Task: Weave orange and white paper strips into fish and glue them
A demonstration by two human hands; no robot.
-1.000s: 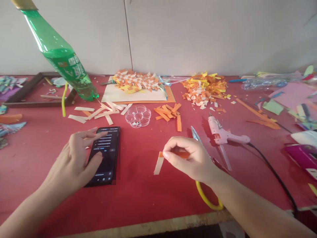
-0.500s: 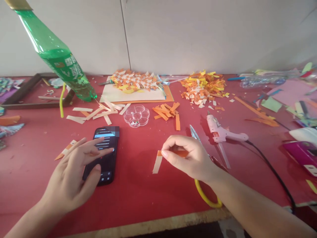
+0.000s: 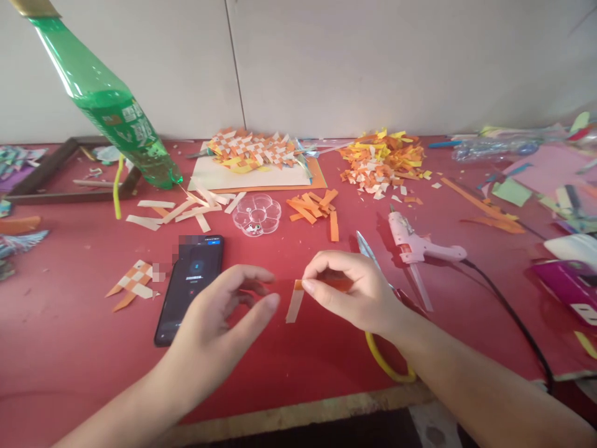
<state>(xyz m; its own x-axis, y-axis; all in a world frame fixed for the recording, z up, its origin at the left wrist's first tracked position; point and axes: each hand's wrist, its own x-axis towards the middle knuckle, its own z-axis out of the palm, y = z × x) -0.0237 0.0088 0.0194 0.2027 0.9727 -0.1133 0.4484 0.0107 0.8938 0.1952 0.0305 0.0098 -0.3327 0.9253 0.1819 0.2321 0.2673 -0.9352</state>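
In the head view, my right hand (image 3: pixel 357 295) pinches an orange paper strip (image 3: pixel 298 285) between thumb and forefinger, with a cream strip (image 3: pixel 293 306) slanting down just left of my fingertips. My left hand (image 3: pixel 217 333) is empty, fingers loosely curled and thumb well apart, between those strips and the phone (image 3: pixel 196 267) on the tabletop (image 3: pixel 261 386). The paper looks very light and thin, likely to crease if squeezed, so I'd pinch gently where the strips meet and take the cream one by its free lower end.
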